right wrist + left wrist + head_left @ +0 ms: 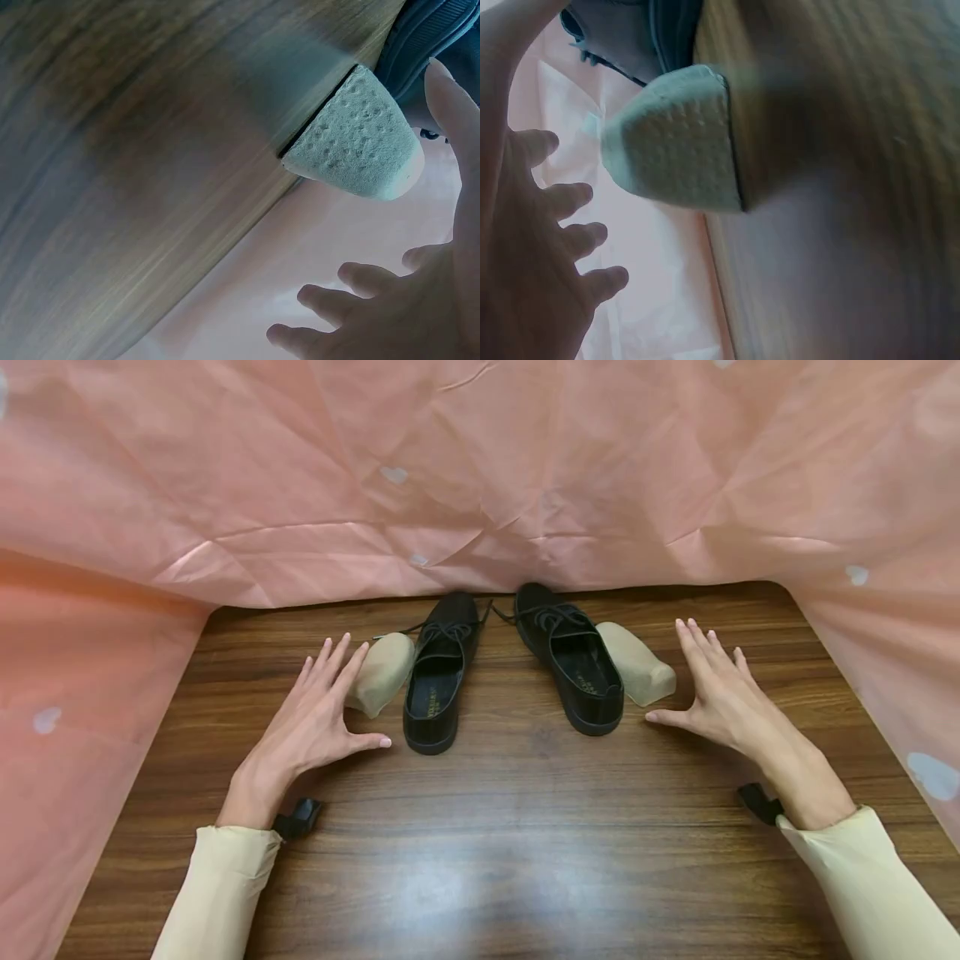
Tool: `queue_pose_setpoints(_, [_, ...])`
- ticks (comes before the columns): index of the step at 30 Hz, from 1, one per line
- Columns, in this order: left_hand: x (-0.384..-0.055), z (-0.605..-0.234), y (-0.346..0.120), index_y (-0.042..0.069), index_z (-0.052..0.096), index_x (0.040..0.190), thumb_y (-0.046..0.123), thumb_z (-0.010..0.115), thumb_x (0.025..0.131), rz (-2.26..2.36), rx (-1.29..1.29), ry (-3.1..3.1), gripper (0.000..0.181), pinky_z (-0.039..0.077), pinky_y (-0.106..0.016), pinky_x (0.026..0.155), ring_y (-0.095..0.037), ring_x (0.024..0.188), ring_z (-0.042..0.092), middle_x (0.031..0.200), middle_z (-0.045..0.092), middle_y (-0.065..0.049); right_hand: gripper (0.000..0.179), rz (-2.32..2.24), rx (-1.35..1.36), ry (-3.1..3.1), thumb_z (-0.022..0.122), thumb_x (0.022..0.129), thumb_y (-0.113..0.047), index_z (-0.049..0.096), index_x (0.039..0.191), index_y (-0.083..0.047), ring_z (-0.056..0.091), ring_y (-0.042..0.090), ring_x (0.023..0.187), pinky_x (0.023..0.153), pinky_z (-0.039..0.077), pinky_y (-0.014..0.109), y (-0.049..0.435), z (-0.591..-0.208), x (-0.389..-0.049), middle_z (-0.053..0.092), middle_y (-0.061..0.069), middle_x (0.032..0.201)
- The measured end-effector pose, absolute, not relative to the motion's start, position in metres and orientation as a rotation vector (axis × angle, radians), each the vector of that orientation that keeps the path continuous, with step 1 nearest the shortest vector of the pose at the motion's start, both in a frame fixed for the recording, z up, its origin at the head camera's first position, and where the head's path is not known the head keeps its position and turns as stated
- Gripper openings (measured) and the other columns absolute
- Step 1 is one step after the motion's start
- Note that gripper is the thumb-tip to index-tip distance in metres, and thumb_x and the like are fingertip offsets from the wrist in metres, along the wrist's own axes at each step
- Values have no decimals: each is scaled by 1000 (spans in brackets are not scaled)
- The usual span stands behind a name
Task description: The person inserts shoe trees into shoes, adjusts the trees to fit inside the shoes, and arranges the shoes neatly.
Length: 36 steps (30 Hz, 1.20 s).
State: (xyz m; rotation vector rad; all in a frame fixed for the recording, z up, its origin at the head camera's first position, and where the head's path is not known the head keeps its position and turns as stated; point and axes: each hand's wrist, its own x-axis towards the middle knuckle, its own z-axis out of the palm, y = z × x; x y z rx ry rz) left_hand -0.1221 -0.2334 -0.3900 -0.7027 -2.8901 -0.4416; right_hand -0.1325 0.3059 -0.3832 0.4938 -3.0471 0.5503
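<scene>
Two black lace-up shoes stand on the wooden table, toes toward the back: the left shoe (442, 672) and the right shoe (570, 656). Against the outer side of each lies a beige shoe-toe insert, the left insert (382, 672) and the right insert (636, 664). My left hand (311, 718) hovers beside the left insert, fingers spread and thumb out toward the left shoe's heel. On the other side my right hand (723, 697) is held apart from the right insert, its fingers straight. Both hands hold nothing; the wrist views show a gap between fingers and each insert (675, 142) (356, 139).
A pink cloth with pale hearts (480, 477) hangs behind the table and along both sides. Loose laces (487, 610) trail between the shoe toes. A small black device (298, 818) sits at each wrist. Bare wood (517, 860) lies in front of the shoes.
</scene>
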Motion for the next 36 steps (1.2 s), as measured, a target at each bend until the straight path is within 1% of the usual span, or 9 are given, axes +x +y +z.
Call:
queue_pose_setpoints(5, [-126,-386,-224,21,13,161,73,81,60,-460,-739,-2864,132,11,-54,120,-30,152,4,165,10,-12,130,567,493,-3051,86,73,-48,-4,160,-12,8,54,144,112,-2,70,303,-383,-136,5,20,164])
queue_pose_setpoints(9, [-127,-385,-219,21,16,161,73,82,60,-484,-769,-2830,132,12,-52,120,-32,151,8,165,12,-10,128,584,490,-3069,84,75,-50,-3,161,-14,10,54,144,113,-2,69,301,-383,-137,11,23,163])
queue_pose_setpoints(12, [-125,-385,-218,25,12,161,71,82,61,-544,-770,-2844,130,13,-51,120,-31,151,9,166,10,-7,125,607,494,-3074,83,76,-51,-1,161,-15,13,52,145,114,-1,67,301,-382,-137,18,26,161])
queue_pose_setpoints(16, [-121,-381,-214,31,11,161,64,84,65,-690,-754,-2871,125,14,-47,121,-28,152,10,166,8,1,121,615,504,-3088,81,79,-51,-2,161,-18,19,50,144,115,7,64,301,-381,-137,23,25,159])
queue_pose_setpoints(19, [-120,-376,-208,35,13,160,60,86,66,-770,-751,-2862,121,16,-48,120,-26,152,11,166,9,6,117,594,498,-3098,79,81,-52,-1,161,-21,28,50,140,112,21,64,300,-381,-136,28,25,158])
queue_pose_setpoints(23, [-119,-373,-199,37,19,159,55,87,68,-834,-779,-2798,114,28,-54,113,-21,151,15,165,14,11,109,581,488,-3090,76,83,-51,5,162,-23,39,50,133,102,34,65,297,-382,-135,35,26,154])
queue_pose_setpoints(26, [-119,-374,-192,34,29,157,50,89,69,-880,-818,-2700,108,36,-53,108,-18,148,24,163,22,11,105,600,495,-3082,76,84,-50,11,162,-21,41,48,133,101,36,63,293,-384,-136,37,24,153])
queue_pose_setpoints(29, [-120,-375,-187,28,38,154,47,90,68,-902,-855,-2611,103,38,-48,108,-18,145,33,160,30,8,103,621,498,-3074,77,84,-49,15,161,-19,39,45,136,104,34,61,292,-385,-137,36,23,154])
queue_pose_setpoints(36, [-123,-377,-180,17,44,151,49,89,68,-920,-896,-2563,99,34,-49,111,-23,145,31,159,33,5,99,680,508,-3017,80,83,-42,23,159,-15,39,43,136,105,33,59,291,-388,-140,38,22,153])
